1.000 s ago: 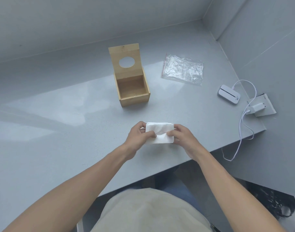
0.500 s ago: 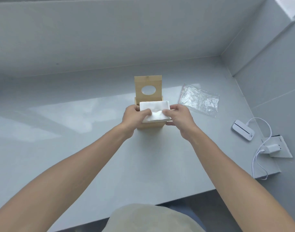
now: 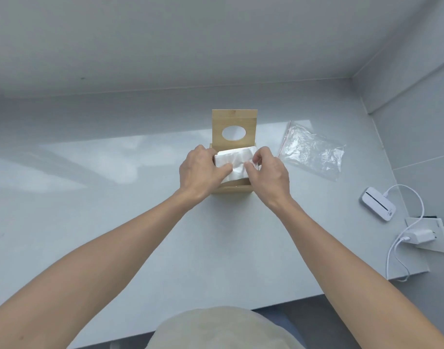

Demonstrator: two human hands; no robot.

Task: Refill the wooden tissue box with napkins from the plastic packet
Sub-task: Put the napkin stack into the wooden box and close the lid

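Observation:
The wooden tissue box (image 3: 232,188) stands mid-counter with its lid (image 3: 234,123) raised upright, an oval hole in the lid. A white stack of napkins (image 3: 237,159) sits in the box's open top, sticking up above the rim. My left hand (image 3: 200,172) grips the stack's left side and my right hand (image 3: 269,172) grips its right side, thumbs pressing on top. The clear plastic packet (image 3: 313,149) lies flat and crumpled to the right of the box. The box interior is hidden by the napkins and my hands.
A grey counter (image 3: 115,197) runs to walls at the back and right. A small white device (image 3: 378,207) with a cable, and a white charger (image 3: 242,236) on a white plate, lie at the counter's right end near its edge.
Both hands carried the napkin stack from near the counter's front edge away to the box, and now it sits lower, partly inside the box opening. The view tilted upward.

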